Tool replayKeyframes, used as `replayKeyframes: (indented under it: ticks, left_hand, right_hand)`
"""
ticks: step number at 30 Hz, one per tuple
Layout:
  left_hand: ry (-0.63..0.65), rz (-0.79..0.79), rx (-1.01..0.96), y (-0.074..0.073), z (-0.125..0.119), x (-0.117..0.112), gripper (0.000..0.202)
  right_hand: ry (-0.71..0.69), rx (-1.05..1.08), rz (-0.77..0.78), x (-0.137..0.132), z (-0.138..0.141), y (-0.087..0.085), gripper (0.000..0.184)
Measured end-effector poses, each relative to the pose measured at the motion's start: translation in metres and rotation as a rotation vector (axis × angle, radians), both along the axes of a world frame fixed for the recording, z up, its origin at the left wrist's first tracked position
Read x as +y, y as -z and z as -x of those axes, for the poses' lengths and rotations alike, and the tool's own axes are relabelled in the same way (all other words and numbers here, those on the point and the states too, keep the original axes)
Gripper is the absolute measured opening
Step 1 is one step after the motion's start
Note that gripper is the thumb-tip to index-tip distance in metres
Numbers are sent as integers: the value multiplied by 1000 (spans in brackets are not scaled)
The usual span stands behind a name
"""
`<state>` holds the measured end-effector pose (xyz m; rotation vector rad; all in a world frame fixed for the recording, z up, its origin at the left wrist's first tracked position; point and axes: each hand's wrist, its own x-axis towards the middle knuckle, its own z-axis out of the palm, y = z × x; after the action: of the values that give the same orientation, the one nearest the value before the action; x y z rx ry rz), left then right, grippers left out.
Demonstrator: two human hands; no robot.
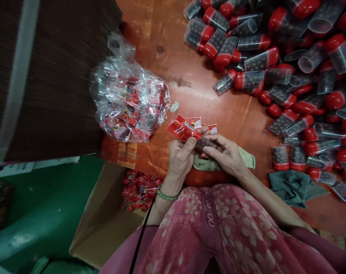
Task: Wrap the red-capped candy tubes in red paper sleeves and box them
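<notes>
At the far left a strapped stack of brown card (47,76) is seen. Just beside it on the counter (190,87) lies a clear plastic bag (127,102) of red wrappers, and below the counter's edge an open cardboard box (104,220) with more red pieces in it. The left hand (180,158) is closed on a small fan of red wrappers (184,129), pinched under the thumb. The right hand (226,154) is curled about a dark tube (205,144), held just above a pale green cloth (207,164) at the near edge of the counter. The step appears to be the joining of one wrapper to the tube. It would probably be done best if a single wrapper were slid clear of the fan by the thumb, kept flat and gripped by its edge, and if the tube were steadied near its end so that its body stays free. To the right a heap of red-capped tubes (290,68) is spread near a darker cloth (293,186).
</notes>
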<state>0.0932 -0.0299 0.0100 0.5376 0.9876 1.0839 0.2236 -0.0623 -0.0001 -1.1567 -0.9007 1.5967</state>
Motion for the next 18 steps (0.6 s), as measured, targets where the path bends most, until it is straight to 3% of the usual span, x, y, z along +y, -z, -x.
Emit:
replayKeyframes:
  ticks: [3,8,12,18]
  left_hand:
    - [-1,25,-2,0,-2,-6,44]
    - [8,49,-21,0,-5,-14,48]
    - [56,26,-26,2,-2,-17,47]
    - [-26,-33,-73,-4,3,-15,46]
  right_hand:
    - [18,11,1,-3,3,0,34]
    - [170,-126,-69,-10,17,4,25]
    - [125,70,10,-7,19,-1,32]
    - [55,121,64,-2,14,-8,39]
